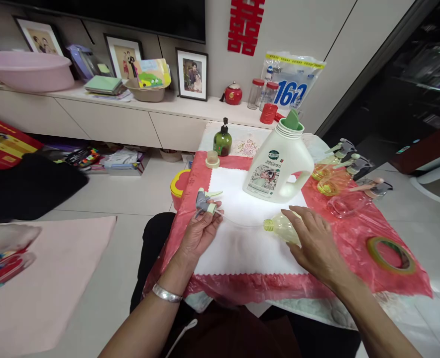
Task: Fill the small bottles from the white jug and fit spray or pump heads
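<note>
My left hand (200,229) is closed on a grey spray trigger head (204,202) whose thin clear tube trails right across the white cloth (242,248). My right hand (315,243) rests on a small clear yellowish bottle (279,227) lying on its side, its open neck pointing left toward the tube; the fingers curve over the bottle. Behind them stands a large white detergent jug (277,166) with a green funnel (291,120) in its mouth.
A red plastic sheet (354,238) covers the small table. Several spray bottles (335,176) lie at the right, a tape roll (390,253) at the near right. A green pump bottle (222,139) and a small cap (212,159) stand at the back. A yellow-rimmed red container (178,188) sits left of the table.
</note>
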Tool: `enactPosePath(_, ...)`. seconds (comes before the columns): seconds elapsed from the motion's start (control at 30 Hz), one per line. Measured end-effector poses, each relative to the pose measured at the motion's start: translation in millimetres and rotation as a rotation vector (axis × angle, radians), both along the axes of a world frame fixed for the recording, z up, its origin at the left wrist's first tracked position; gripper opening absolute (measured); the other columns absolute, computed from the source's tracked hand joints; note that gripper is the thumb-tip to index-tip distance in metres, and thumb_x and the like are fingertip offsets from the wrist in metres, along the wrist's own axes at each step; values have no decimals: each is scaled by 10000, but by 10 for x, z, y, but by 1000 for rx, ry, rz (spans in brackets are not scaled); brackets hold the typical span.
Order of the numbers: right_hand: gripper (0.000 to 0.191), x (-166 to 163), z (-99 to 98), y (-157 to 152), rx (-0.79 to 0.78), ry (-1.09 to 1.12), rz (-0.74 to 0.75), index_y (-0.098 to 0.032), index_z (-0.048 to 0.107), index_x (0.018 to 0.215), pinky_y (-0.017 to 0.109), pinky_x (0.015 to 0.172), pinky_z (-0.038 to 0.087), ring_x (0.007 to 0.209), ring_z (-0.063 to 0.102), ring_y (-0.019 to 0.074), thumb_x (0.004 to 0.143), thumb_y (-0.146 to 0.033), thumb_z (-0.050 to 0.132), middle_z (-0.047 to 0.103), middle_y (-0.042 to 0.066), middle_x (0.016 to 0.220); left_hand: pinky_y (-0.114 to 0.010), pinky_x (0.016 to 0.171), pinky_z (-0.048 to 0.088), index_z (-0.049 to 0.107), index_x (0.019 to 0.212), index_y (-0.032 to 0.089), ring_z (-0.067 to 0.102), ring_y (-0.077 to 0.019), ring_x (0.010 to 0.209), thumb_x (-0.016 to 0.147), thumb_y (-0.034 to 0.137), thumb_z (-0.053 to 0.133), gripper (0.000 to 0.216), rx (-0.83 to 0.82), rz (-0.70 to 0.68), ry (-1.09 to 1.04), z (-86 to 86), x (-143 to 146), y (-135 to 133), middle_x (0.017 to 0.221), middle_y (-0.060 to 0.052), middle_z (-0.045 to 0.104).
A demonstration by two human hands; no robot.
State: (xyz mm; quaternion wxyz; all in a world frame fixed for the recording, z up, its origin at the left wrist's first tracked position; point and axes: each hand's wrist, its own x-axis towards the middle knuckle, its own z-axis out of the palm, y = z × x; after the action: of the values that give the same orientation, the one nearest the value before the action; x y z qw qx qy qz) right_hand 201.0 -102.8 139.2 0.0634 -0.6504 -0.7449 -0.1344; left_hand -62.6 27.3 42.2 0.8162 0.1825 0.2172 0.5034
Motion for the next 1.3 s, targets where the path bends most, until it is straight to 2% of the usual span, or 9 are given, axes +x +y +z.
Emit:
enactPosePath(0.27,697,-266,-92,-16,-1,60,-34,-224,381,1422,511,996,409,1284,443,313,764,-101,573,493,119,1397,-193,768,598,729,997,221,738,-112,832,626,189,923,420,39,-21,21,80,32,-14,1033,-12,778)
enactPosePath(0.43,686,-518,-158,-27,20,106,-57,-220,355,1443,524,973,411,1262,460,323,811,-174,619,508,135,1385,-193,768,582,731,988,214,731,-112,837,616,208,934,424,63,-16,34,142,21,-88,1046,-22,770)
enactPosePath(0.53,713,-643,-189,-36,8,153,-57,-214,327,1463,536,970,410,1253,465,333,819,-206,635,507,150,1386,-206,774,571,728,994,214,718,-116,834,626,204,926,418,52,-6,68,239,5,-152,1041,-21,758)
enactPosePath(0.63,724,-750,-195,-31,4,204,-57,-234,314,1468,548,972,406,1253,466,341,821,-219,640,504,151,1395,-224,787,552,721,995,203,696,-118,825,619,212,930,430,96,-11,114,408,7,-213,982,-10,738)
enactPosePath(0.8,755,-901,-199,0,41,371,-58,-259,309,1468,558,984,417,1240,481,347,807,-273,675,505,144,1392,-259,854,511,734,966,196,679,-143,886,578,239,952,447,124,-19,202,644,11,-305,946,3,723)
enactPosePath(1.0,816,-1030,-341,13,53,596,-33,-293,302,1476,559,1011,438,1256,478,325,769,-262,710,503,114,1396,-266,901,482,752,985,211,648,-137,917,581,284,949,455,183,21,338,688,-107,-380,959,7,726)
enactPosePath(1.3,884,-1196,-549,67,13,817,10,-311,309,1463,529,1012,480,1258,489,299,705,-229,755,497,92,1408,-243,826,488,744,1029,226,624,-125,836,695,239,868,357,314,17,543,815,-238,-425,882,22,696)
